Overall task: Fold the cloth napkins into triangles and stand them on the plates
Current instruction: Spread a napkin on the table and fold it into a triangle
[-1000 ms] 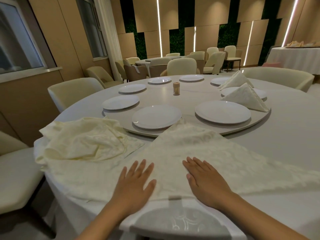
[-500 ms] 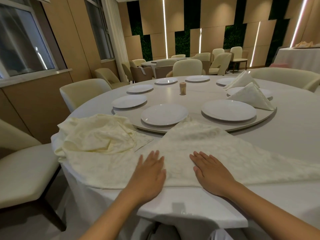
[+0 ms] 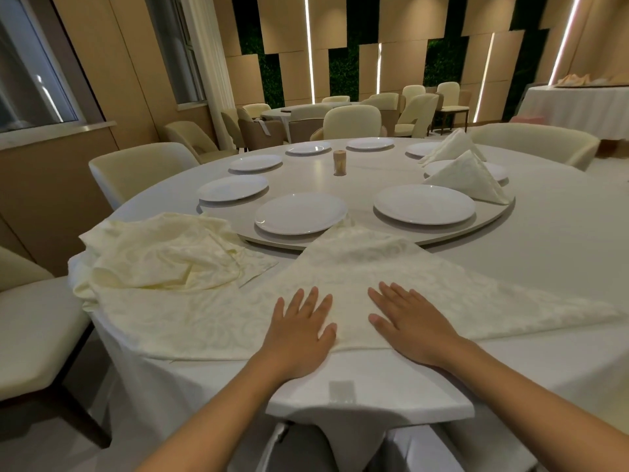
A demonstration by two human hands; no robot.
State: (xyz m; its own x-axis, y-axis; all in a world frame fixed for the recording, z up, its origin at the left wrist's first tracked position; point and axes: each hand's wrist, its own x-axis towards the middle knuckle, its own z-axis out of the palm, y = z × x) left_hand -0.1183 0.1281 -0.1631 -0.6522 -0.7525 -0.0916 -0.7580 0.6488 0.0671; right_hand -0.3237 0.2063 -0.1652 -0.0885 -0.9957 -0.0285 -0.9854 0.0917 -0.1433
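A cream napkin point(image 3: 357, 277) lies flat on the table as a wide triangle, its tip toward the turntable. My left hand point(image 3: 301, 330) and my right hand point(image 3: 406, 325) press flat on its near edge, fingers straight and spread, side by side. A pile of crumpled napkins point(image 3: 160, 253) sits to the left. White plates stand on the turntable; the nearest are one point(image 3: 301, 212) ahead and one point(image 3: 423, 204) to the right. Two folded triangle napkins stand at the far right, one point(image 3: 468, 180) on a plate, the other point(image 3: 452, 144) behind it.
The round turntable point(image 3: 490, 221) carries several more bare plates point(image 3: 233, 187) and a small wooden holder point(image 3: 339, 162) at its middle. Cream chairs point(image 3: 136, 168) ring the table, one point(image 3: 30, 335) close at my left. More tables and chairs stand behind.
My hands have drawn slightly closer to the near edge of the napkin while staying flat on it. The view has tilted up and pulled back a little.
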